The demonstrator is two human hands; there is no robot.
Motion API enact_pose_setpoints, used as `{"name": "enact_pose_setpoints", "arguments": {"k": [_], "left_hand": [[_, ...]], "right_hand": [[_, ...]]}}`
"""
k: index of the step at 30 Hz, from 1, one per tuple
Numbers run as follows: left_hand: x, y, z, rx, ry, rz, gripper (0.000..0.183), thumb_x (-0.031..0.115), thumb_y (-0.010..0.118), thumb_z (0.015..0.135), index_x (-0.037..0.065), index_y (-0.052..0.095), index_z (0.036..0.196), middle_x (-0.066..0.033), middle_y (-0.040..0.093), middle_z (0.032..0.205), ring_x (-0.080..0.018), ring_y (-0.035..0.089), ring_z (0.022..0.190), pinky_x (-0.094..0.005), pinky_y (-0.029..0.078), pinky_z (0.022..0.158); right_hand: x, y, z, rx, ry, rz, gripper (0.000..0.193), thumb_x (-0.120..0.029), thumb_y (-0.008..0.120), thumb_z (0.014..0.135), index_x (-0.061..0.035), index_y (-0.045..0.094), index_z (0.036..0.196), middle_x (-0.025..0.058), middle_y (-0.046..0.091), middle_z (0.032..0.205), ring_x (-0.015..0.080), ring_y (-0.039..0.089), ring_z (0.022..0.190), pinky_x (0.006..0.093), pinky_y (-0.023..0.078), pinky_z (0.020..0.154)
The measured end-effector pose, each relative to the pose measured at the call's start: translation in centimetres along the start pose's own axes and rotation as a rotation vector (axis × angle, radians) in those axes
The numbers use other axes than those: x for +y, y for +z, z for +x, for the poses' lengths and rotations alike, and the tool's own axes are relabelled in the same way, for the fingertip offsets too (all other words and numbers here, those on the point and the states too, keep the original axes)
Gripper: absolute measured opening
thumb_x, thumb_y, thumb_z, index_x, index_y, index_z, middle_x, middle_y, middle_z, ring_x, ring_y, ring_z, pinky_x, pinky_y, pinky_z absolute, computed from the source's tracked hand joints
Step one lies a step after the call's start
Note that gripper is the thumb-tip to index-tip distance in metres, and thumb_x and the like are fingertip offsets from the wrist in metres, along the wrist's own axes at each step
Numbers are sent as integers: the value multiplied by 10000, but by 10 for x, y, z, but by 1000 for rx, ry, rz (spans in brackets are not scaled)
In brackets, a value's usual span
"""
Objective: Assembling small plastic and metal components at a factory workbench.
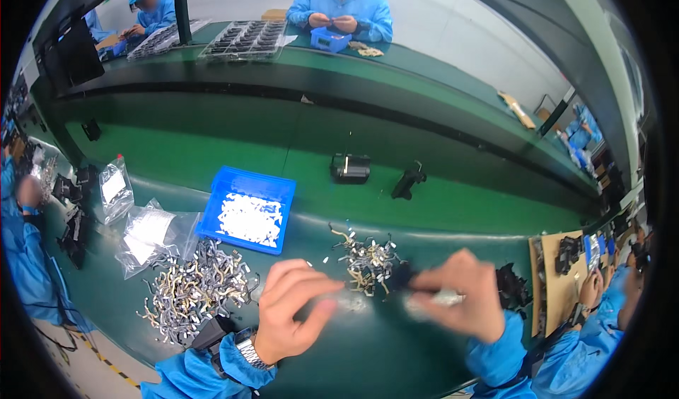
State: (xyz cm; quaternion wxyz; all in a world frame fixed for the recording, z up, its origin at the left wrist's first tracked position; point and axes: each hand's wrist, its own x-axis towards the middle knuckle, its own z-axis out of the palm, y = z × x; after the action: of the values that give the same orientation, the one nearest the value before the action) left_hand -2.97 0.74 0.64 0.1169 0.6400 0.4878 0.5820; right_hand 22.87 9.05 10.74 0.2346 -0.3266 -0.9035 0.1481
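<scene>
My left hand [293,310], with a metal-banded watch [249,348] on its wrist, hovers over the near middle of the table. Its fingers are curled, thumb and forefinger apart, and I see nothing between them. Opposite it, my right hand [460,293] is smeared by motion. Its fingers pinch a small black part [403,276], too blurred to name. Just beyond both hands lies a small pile of short wire leads with white connectors [368,261]. A larger heap of similar wire leads [194,289] spreads to the left of my left hand.
A blue tray [288,218] holds many small white pieces. Clear plastic bags [152,233] lie left of it. Black parts [513,286] are heaped right of my right hand, beside a cardboard sheet [562,286]. Co-workers [343,13] in blue sit across and on both sides.
</scene>
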Motion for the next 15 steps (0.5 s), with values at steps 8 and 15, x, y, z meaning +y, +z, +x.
{"name": "enact_pose_setpoints", "arguments": {"k": [8,15], "left_hand": [[4,0,7,-3,-37,-3,151,128,754,881,28,779,991,-101,742,933,-320,639,895,-421,522,856],[-1,-2,7,-185,10,1,181,203,813,828,82,784,959,-66,718,869,-267,644,844,-387,522,794]], "right_hand": [[-27,73,-47,-106,-325,3,272,-150,893,738,-190,813,995,-94,672,802,100,584,681,304,421,710],[-25,95,-53,-69,-311,31,329,-244,911,732,-184,817,1041,-79,684,876,107,606,744,299,441,720]]}}
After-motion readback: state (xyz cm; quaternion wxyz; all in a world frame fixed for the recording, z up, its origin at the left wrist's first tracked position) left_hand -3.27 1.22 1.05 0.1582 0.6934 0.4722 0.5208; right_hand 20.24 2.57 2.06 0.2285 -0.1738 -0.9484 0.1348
